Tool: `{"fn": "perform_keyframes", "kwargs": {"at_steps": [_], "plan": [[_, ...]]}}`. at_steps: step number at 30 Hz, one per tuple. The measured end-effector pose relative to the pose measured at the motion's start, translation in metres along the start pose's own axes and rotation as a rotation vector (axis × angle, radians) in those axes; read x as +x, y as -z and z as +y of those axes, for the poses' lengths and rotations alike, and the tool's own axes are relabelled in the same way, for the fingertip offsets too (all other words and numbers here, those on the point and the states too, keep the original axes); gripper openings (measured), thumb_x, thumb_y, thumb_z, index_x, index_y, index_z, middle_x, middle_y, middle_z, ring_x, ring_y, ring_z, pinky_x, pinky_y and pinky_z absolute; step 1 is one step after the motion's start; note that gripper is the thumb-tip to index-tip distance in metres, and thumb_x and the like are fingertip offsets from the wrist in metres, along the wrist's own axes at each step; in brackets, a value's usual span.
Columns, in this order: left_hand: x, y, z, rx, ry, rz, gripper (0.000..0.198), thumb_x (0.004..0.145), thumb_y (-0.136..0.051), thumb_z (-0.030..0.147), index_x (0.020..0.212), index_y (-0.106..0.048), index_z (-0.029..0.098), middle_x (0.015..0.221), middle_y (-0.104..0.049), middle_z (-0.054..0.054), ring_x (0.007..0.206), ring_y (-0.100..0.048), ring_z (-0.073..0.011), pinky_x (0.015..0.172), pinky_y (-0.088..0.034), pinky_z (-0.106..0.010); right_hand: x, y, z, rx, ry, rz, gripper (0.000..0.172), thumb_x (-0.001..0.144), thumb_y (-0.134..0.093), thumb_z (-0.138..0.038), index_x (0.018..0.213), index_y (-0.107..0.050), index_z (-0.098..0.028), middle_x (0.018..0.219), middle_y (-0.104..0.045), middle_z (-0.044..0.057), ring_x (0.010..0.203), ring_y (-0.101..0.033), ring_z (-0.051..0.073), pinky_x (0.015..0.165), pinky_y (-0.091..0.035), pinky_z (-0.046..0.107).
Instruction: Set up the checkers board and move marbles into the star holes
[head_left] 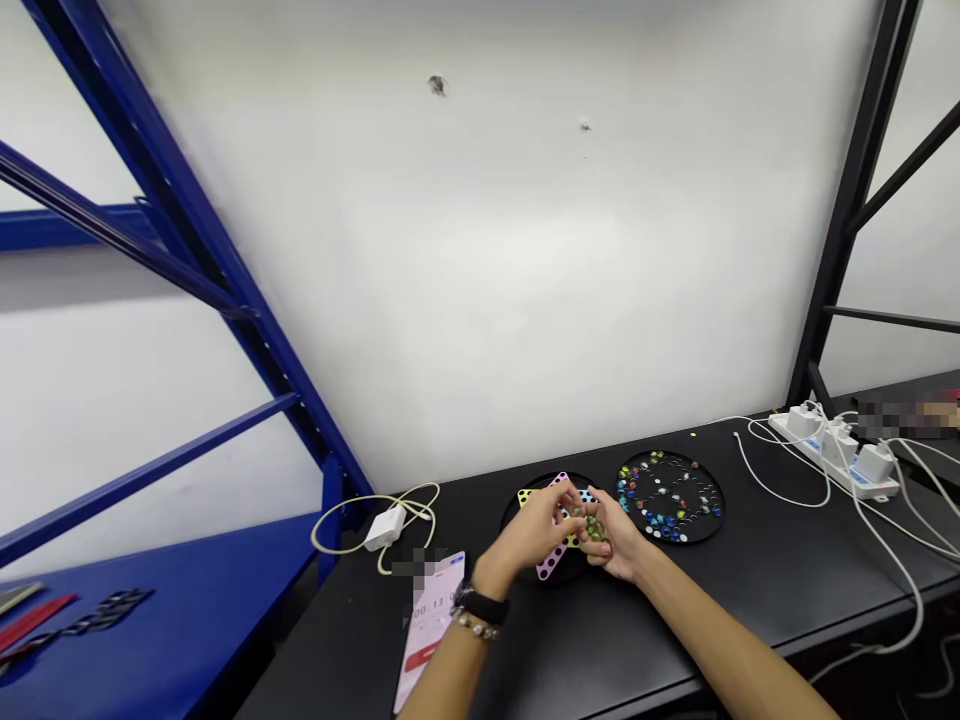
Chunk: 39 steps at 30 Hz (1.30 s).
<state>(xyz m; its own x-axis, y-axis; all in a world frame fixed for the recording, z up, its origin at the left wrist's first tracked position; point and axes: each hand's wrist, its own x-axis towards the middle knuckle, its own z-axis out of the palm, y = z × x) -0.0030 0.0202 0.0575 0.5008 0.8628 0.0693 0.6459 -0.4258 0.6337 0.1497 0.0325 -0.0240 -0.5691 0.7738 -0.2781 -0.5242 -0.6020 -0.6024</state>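
L hand [529, 535] w/ black watch band [480, 605] and bead bracelet [474, 627], R hand [616, 545] close together, fingers pinched narrow on small greenish glass marbles [592, 530]. Low fingertip pinch over tray: safest for round glass. Near left on counter [570, 650]: phone [431, 625]. Under hands: round black tray [571, 572] w/ pink perforated strip [549, 567], yellow piece [526, 497]. Farther left: white charger [385, 527]. Far right: 2nd round black tray [671, 497] of colored marbles, white power strip [832, 450].

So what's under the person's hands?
The left hand and right hand hover over a round black tray holding a pink holed strip and a yellow piece; their middles are covered.
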Motion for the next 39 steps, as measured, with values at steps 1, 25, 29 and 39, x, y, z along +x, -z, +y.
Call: {"fn": "perform_keyframes", "kwargs": {"at_steps": [1,25,29,39], "plan": [[0.006,-0.008,0.007,0.067,-0.014,0.012,0.014,0.081,-0.056,0.027,0.092,-0.061,0.021,0.087,-0.065,0.000,0.078,-0.058,-0.0165,0.071,-0.045,-0.027,0.001,-0.001,0.000,0.010,-0.013,0.010,0.043,0.095,-0.038,-0.054,0.074,-0.052,-0.019,0.047,-0.045,-0.008,0.029,-0.021,0.003,0.034,-0.006,0.016],[-0.034,-0.033,-0.018,0.437,0.105,-0.065,0.067,0.081,-0.062,0.034,0.145,-0.043,0.027,0.157,-0.036,-0.006,0.146,-0.029,-0.0300,0.119,-0.019,-0.057,-0.043,0.036,-0.042,-2.080,0.687,0.798,0.028,0.099,-0.039,-0.034,0.106,-0.062,-0.021,0.116,-0.062,0.011,0.106,-0.053,0.026,0.088,-0.040,0.040],[-0.066,-0.061,-0.013,0.419,0.011,-0.065,0.078,0.085,-0.060,0.048,0.153,-0.029,0.028,0.161,-0.026,-0.006,0.148,-0.023,-0.0301,0.120,-0.020,-0.056,-0.070,0.003,0.002,-2.016,0.738,0.407,0.032,0.097,-0.043,-0.038,0.121,-0.059,-0.025,0.133,-0.056,0.008,0.121,-0.049,0.025,0.100,-0.038,0.041],[-0.104,-0.099,-0.016,0.493,-0.074,0.032,0.088,0.092,-0.045,0.063,0.156,0.004,0.028,0.163,-0.011,-0.006,0.148,-0.019,-0.0328,0.118,-0.023,-0.060,-0.096,0.006,0.043,-2.042,0.433,0.116,0.065,0.095,-0.042,-0.034,0.156,-0.019,-0.033,0.163,-0.019,0.002,0.145,-0.027,0.027,0.118,-0.022,0.047]]}}
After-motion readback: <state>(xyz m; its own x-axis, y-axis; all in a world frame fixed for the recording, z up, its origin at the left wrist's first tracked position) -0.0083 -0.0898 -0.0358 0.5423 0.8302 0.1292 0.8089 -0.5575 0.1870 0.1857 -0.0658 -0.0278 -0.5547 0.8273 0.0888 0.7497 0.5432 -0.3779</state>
